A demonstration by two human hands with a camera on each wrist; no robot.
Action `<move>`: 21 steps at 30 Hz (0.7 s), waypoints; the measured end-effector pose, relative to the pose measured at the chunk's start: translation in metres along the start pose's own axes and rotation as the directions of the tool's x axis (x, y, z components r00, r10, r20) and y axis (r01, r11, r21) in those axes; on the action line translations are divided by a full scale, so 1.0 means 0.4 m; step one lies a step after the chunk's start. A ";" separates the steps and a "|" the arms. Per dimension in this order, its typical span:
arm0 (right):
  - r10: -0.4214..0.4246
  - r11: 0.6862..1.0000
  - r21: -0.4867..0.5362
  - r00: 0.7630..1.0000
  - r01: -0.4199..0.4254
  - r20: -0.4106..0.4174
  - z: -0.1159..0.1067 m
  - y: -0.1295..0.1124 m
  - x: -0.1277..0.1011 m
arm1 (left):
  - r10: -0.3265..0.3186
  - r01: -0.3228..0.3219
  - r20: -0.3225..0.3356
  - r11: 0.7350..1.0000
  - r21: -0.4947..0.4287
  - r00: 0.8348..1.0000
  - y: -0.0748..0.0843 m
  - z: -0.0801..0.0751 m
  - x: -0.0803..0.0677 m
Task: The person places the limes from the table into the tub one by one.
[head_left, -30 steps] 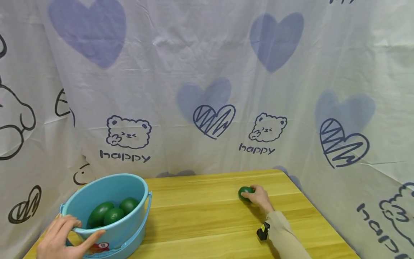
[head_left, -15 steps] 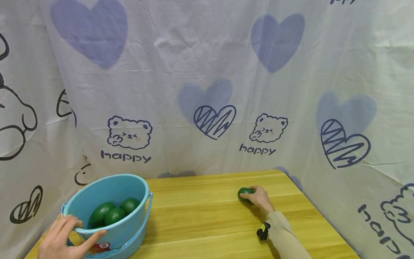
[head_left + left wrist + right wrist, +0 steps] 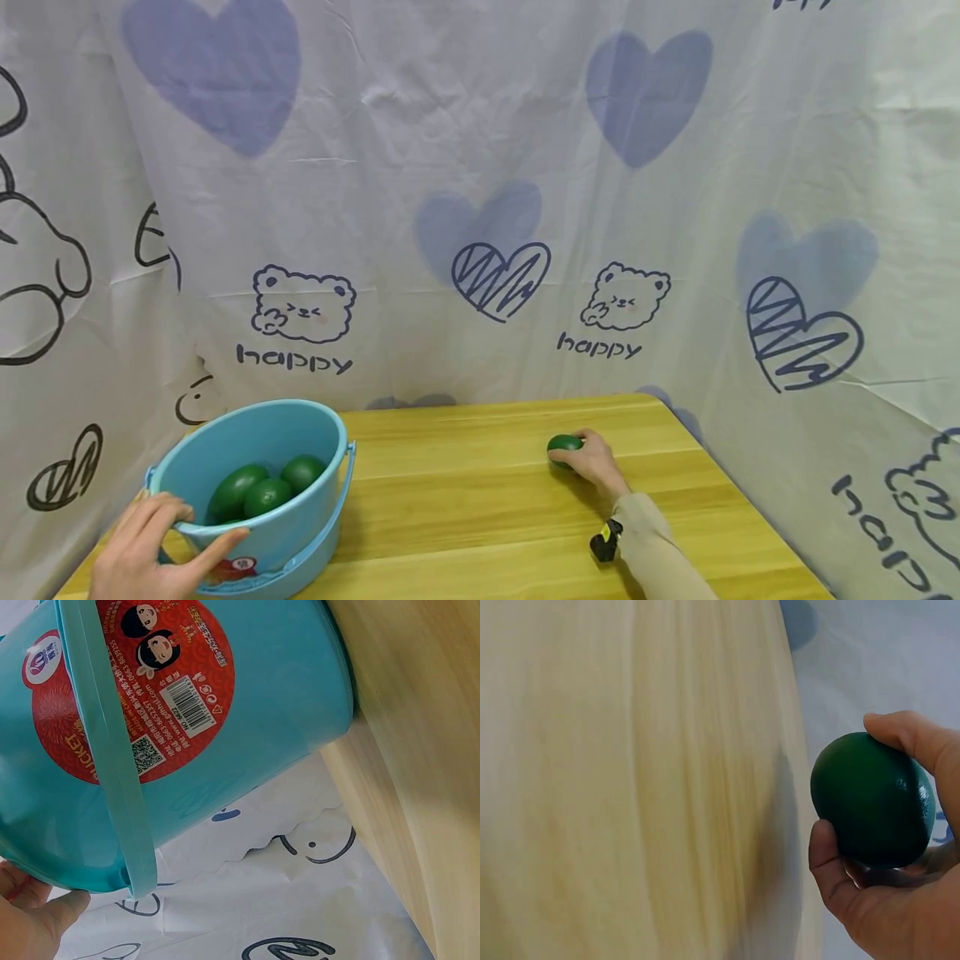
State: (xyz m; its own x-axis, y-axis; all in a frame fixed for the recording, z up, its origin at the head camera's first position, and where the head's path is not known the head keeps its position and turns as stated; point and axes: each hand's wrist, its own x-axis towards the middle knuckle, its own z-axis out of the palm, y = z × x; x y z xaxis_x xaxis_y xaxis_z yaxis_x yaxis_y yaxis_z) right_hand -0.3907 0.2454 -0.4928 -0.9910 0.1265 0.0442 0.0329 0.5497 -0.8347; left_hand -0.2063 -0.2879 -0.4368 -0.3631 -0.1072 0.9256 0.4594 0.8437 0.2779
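Head view showed the right hand (image 3: pixel 594 463) at the far right part of the wooden table (image 3: pixel 480 508), its fingers curled round a dark green avocado (image 3: pixel 564 445). Right wrist view confirmed that hold: thumb and fingers wrapped the avocado (image 3: pixel 873 799) from both sides, with the fruit near the table edge and the printed cloth backdrop (image 3: pixel 877 660) behind it; whether the fruit touched the tabletop could not be told. At the near left corner, the left hand (image 3: pixel 153 557) gripped the rim of a blue bucket (image 3: pixel 300 533), thumb on the outer wall and fingers over the lip. Three green avocados (image 3: pixel 258 492) lay together inside the bucket. Left wrist view showed the bucket's outer wall with a red round label (image 3: pixel 139 682) and the handle (image 3: pixel 112 780) lying down across it. A small black device (image 3: pixel 604 542) sat at the right wrist cuff.
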 end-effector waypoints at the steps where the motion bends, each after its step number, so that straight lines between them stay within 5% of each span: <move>1: -0.004 1.000 0.018 1.000 0.004 0.003 0.005 -0.003 -0.001 | 0.000 0.000 0.001 1.000 -0.005 1.000 0.000 0.000 0.000; 21: -0.161 0.985 0.077 0.984 0.155 0.075 0.114 -0.106 -0.018 | 0.019 -0.019 0.013 1.000 -0.004 1.000 -0.002 -0.006 0.000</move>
State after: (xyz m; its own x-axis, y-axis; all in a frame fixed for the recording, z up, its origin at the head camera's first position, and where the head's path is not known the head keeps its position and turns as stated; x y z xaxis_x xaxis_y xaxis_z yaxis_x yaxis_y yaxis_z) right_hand -0.3910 0.1837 -0.4828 -0.9903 -0.0256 0.1367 -0.1312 0.4976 -0.8574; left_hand -0.2049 -0.2899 -0.4363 -0.3651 -0.0844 0.9271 0.4690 0.8436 0.2615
